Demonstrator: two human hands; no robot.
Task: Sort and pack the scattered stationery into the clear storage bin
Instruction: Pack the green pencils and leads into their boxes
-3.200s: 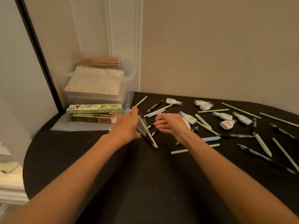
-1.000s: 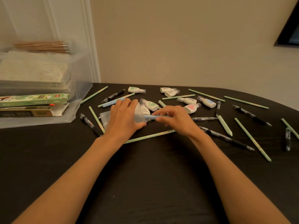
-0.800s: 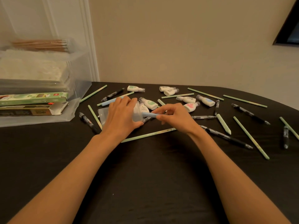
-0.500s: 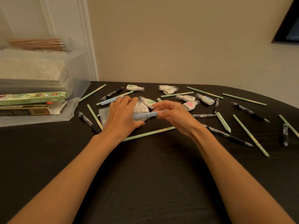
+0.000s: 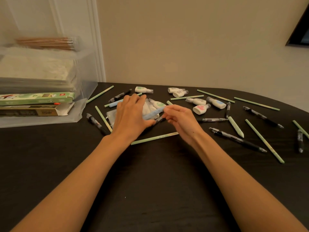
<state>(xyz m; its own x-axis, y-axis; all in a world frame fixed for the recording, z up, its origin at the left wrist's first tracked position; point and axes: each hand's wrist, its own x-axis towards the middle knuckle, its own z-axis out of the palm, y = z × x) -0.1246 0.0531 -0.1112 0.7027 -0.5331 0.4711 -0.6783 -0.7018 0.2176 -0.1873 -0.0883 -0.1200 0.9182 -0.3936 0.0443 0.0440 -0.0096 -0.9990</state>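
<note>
Left hand [image 5: 132, 114]: fingers fairly straight, pressing the clear pouch [image 5: 110, 115] flat on the surface [image 5: 150, 181], probably to steady it.
Right hand [image 5: 182, 121]: fingertips pinch the blue pen [image 5: 153, 114] by its right end, aimed left at the pouch.
Clear storage bin [image 5: 87, 84]: far left, apart from the pen.

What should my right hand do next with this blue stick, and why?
Probably slide the blue stick into the clear pouch. The right hand pinches one end, and the other end already reaches the left hand, which presses the pouch to the table.
</note>
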